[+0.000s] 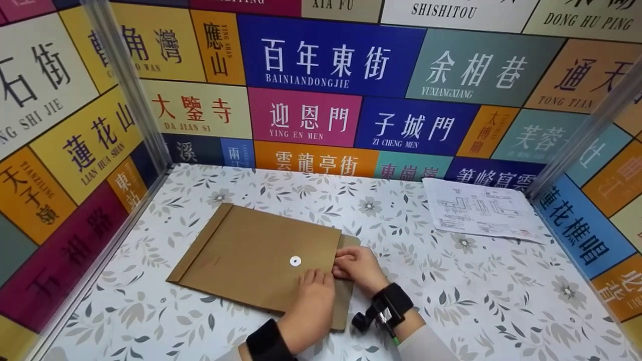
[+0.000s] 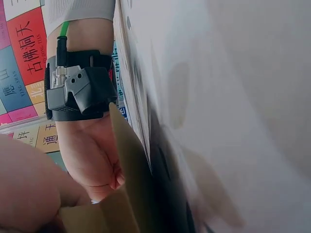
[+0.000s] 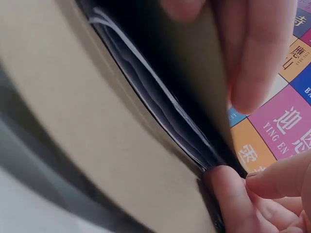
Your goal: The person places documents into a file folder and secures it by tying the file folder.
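A brown paper document envelope with a white button lies on the patterned table. Its open end points right, where the back flap sticks out past the front panel. At the near part of the opening, my left hand pinches the front panel, thumb inside and fingers on top. Farther along, my right hand pinches the opening's edge between thumb and fingers. In the right wrist view the mouth gapes, and pale edges of papers show within.
A sheet of paper printed with drawings lies at the back right of the table. Colourful panels with lettering wall in the table's back and sides. The table top carries a leaf and flower pattern.
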The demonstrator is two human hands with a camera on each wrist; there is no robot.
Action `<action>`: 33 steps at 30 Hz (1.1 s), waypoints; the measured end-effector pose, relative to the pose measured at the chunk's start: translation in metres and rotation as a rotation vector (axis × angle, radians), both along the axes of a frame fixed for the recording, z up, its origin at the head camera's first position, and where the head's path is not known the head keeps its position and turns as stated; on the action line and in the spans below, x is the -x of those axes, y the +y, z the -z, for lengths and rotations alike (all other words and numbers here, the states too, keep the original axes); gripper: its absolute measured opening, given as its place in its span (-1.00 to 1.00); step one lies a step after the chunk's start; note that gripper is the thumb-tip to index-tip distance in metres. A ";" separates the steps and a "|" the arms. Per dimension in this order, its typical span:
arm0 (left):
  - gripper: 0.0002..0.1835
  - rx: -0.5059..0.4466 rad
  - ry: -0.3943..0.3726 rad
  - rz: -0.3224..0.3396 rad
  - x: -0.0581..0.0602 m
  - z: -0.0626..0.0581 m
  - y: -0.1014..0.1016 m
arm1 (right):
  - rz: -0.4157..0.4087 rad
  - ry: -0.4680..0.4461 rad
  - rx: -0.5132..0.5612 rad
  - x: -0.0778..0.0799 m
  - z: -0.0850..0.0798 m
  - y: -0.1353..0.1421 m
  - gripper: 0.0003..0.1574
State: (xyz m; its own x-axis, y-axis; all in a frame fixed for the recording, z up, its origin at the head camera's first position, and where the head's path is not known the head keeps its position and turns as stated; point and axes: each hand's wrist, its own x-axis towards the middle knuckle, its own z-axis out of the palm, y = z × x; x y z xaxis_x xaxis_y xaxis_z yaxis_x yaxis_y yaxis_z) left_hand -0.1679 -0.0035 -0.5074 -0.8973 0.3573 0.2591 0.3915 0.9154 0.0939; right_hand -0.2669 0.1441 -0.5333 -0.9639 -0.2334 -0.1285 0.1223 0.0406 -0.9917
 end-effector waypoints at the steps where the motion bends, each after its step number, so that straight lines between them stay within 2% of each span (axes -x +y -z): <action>1: -0.46 0.005 -0.011 0.020 0.000 0.001 -0.001 | 0.009 0.001 -0.011 0.000 -0.001 0.001 -0.69; 5: -0.49 0.022 -0.045 0.088 -0.004 0.002 -0.005 | 0.037 -0.003 -0.047 0.000 -0.004 0.003 -0.72; 14: -0.57 0.073 -0.112 0.130 -0.004 0.001 -0.010 | 0.041 0.000 -0.118 0.001 -0.006 0.007 -0.78; 21: -0.68 0.038 -0.073 0.098 0.005 -0.007 -0.003 | 0.093 -0.047 -0.067 0.014 -0.010 0.028 -0.77; 24: -0.69 0.057 -0.063 0.093 0.016 -0.016 0.010 | 0.165 -0.050 -0.077 0.022 -0.015 0.048 -0.72; 27: -0.67 0.079 -0.064 0.103 0.032 -0.031 0.030 | 0.269 -0.054 -0.110 0.031 -0.021 0.081 -0.64; 30: -0.64 0.093 -0.129 0.094 0.052 -0.048 0.053 | 0.395 -0.078 -0.083 0.036 -0.027 0.119 -0.50; 33: -0.71 0.074 -0.236 0.065 0.071 -0.061 0.082 | 0.540 -0.096 -0.039 0.035 -0.029 0.156 -0.37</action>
State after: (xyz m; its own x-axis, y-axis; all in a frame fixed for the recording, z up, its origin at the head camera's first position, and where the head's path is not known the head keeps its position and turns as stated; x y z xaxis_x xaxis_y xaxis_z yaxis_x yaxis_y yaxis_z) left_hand -0.2390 0.0789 -0.4461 -0.9043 0.4265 0.0163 0.4251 0.8967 0.1235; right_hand -0.3016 0.3006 -0.5045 -0.9288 0.2979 -0.2203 0.2257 -0.0165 -0.9741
